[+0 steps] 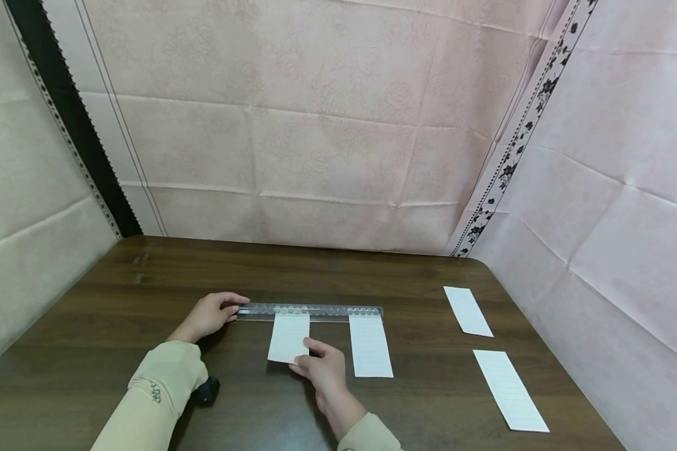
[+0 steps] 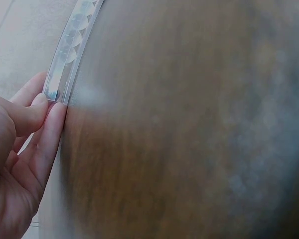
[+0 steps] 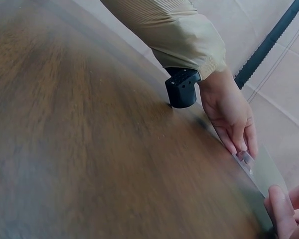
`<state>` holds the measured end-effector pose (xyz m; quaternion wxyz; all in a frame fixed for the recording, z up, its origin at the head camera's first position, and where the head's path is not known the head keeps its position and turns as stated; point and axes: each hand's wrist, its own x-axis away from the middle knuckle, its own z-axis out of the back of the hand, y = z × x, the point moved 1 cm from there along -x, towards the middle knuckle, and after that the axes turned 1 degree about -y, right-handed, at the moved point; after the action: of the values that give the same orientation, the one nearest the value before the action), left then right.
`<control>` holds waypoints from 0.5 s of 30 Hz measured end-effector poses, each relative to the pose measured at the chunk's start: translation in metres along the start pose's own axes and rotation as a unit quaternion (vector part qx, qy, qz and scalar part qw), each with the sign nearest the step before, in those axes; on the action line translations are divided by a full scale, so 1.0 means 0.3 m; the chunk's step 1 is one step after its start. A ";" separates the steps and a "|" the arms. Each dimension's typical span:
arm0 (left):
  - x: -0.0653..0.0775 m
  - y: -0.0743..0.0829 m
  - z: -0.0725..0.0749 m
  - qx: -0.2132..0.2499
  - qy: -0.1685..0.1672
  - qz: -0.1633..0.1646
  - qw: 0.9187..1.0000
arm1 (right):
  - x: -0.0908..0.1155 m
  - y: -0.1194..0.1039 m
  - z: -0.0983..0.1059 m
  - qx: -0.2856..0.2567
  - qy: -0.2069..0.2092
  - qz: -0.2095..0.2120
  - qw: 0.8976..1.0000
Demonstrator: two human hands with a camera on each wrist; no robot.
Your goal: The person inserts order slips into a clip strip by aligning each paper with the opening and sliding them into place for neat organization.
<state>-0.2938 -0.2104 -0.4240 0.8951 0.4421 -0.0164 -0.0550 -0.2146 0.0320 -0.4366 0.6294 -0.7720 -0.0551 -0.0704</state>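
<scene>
My left hand (image 1: 211,316) pinches the left end of a long clear plastic strip (image 1: 328,313) between thumb and fingers. In the left wrist view, a row of rounded shapes shows along the strip (image 2: 75,37). A white sheet of paper (image 1: 289,337) has its top edge at the strip, overlapping rounded shapes there. My right hand (image 1: 323,369) pinches this sheet near its lower right corner, the thumb and fingers at its edge. To its right, a second, lined paper sheet (image 1: 371,346) also meets the strip with its top edge and lies untouched.
Two more white sheets lie on the right of the brown wooden table (image 1: 429,401): a smaller one (image 1: 468,311) farther back and a longer lined one (image 1: 510,391) nearer. Pale patterned cloth (image 1: 316,138) hangs behind and at both sides. A black device (image 3: 182,89) sits at my left wrist.
</scene>
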 end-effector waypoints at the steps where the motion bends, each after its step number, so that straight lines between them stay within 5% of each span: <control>1: 0.001 0.001 0.000 0.000 -0.001 0.000 1.000 | -0.001 0.000 0.002 0.000 0.000 0.000 1.000; 15: 0.002 0.004 0.001 -0.002 0.000 -0.001 1.000 | -0.005 -0.008 0.025 0.008 0.001 -0.002 1.000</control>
<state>-0.2930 -0.2100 -0.4229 0.8960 0.4402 -0.0157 -0.0559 -0.2161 0.0399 -0.4360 0.6351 -0.7669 -0.0568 -0.0725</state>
